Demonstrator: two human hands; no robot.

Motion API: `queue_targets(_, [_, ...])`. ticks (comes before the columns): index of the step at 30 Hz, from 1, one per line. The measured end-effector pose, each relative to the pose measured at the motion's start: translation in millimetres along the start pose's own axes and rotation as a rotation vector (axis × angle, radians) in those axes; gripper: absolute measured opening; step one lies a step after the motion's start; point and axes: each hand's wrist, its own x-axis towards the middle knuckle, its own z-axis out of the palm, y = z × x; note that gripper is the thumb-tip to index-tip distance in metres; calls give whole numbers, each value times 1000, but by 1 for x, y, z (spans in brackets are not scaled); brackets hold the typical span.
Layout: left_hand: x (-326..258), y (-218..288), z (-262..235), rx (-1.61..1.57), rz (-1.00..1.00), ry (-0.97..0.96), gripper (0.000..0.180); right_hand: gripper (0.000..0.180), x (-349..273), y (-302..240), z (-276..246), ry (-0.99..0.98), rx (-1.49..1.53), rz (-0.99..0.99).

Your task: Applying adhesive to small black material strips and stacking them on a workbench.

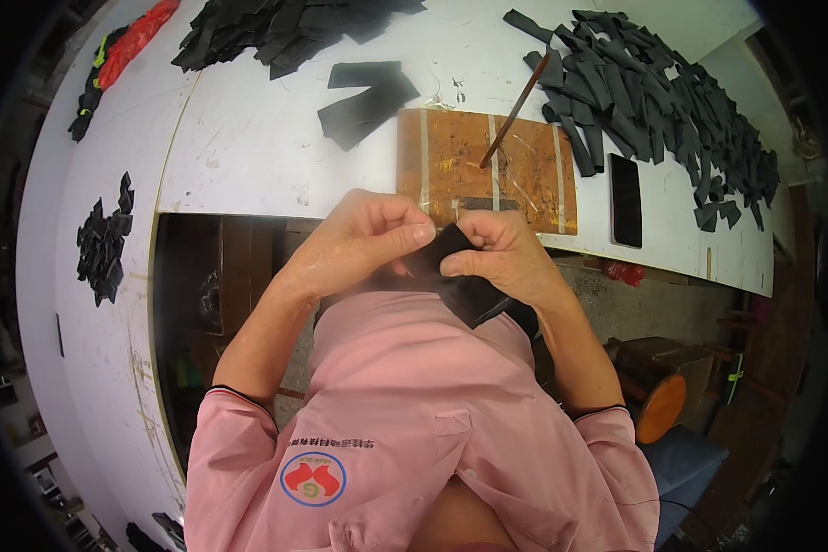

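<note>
In the head view, 1 black fabric piece (474, 299) is gripped between thumb and fingers of the right hand (501, 247), before the pink shirt (405, 368); just beside it, the left hand (363, 235) is curled, its grip impossible to tell. On the white table (248, 166), 1 brown board (446, 175), 1 rod (516, 110), 1 phone (626, 201) and 2 large black heaps (616, 87) are seen.

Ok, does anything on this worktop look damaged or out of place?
Yes, mostly wear: the brown board is scuffed and patchy between its pale strips. A thin reddish-brown rod sticks up from it at a slant, though how it is fixed isn't clear. The white table at left has brownish scrapes too.
</note>
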Motion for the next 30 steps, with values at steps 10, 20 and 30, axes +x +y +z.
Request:
queue_targets(10, [11,-3,-17,-25,-46,-116,12,29,1,-12,-3,-93,-190,-18])
queue_targets(20, [18,-24,9,108,122,276,1,31,-7,-11,16,765,-844,-541])
queue_targets(30, [44,-31,37,673,789,817,9,11,20,6,18,732,-778,-526])
